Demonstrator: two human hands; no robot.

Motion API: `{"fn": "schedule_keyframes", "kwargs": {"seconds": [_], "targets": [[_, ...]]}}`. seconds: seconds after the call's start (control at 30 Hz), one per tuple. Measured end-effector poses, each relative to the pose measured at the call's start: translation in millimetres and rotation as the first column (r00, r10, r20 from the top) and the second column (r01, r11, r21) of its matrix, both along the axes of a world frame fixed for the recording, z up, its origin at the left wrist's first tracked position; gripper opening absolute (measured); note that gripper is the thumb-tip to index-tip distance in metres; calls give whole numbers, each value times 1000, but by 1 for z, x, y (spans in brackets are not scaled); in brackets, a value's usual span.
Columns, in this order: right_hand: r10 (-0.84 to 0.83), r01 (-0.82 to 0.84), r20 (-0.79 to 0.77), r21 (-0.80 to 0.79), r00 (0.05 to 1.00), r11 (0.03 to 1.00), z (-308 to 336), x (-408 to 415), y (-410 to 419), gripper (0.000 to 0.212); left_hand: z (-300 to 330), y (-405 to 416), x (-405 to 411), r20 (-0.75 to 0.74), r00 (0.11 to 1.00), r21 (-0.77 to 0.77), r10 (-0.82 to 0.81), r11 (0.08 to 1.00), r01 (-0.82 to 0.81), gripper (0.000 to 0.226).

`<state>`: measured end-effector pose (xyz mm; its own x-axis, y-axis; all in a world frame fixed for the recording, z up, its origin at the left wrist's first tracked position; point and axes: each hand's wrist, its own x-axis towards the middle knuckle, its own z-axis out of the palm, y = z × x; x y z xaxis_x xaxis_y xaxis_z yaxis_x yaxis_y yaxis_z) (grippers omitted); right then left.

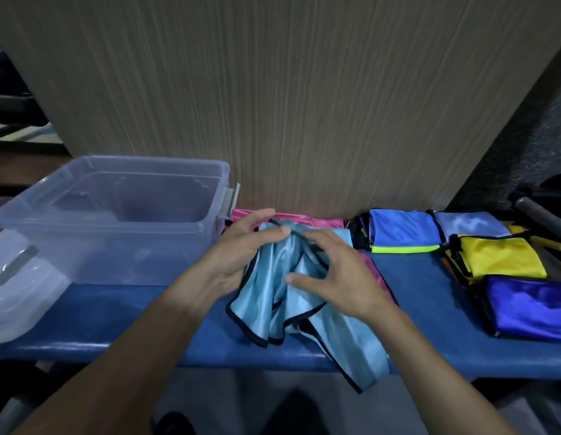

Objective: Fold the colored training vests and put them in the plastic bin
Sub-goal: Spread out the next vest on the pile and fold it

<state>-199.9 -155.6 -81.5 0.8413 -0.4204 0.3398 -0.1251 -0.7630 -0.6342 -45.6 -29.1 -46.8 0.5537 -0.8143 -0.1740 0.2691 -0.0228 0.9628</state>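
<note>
A light blue vest point(269, 296) with black trim hangs bunched between both hands above the blue bench point(122, 312). My left hand point(241, 246) grips its upper left part with curled fingers. My right hand point(332, 271) pinches the black trim at its top right. One strap of the vest dangles over the bench's front edge. A pink vest point(304, 219) lies flat underneath, against the wall. The clear plastic bin point(116, 215) stands to the left with nothing visible inside.
The bin's clear lid point(18, 287) lies at the far left of the bench. Folded vests sit at the right: a blue one point(401, 230), a pale blue one point(470, 222), a yellow one point(499, 257) and a deep blue one point(530, 306). A wood-grain wall rises behind.
</note>
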Motion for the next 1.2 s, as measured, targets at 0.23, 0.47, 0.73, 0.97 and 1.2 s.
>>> {"fn": "schedule_keyframes", "kwargs": {"seconds": [0.23,0.47,0.73,0.97,1.2], "targets": [[-176,74,236,388,956,919,10,6,-3,37,0,17,4,599,732,254,-326,944,213,111],[-594,64,289,864,751,500,31,-23,-45,12,6,43,10,811,354,542,-465,825,-158,83],[-620,-48,411,856,668,516,38,-25,-30,14,35,60,18,944,256,298,-209,873,-386,41],[-339,-14,408,656,848,755,47,-10,10,14,43,49,-3,624,768,266,-147,963,-32,25],[-40,-142,351,478,936,867,36,2,50,28,44,33,-9,478,879,60,7,997,-41,26]]}}
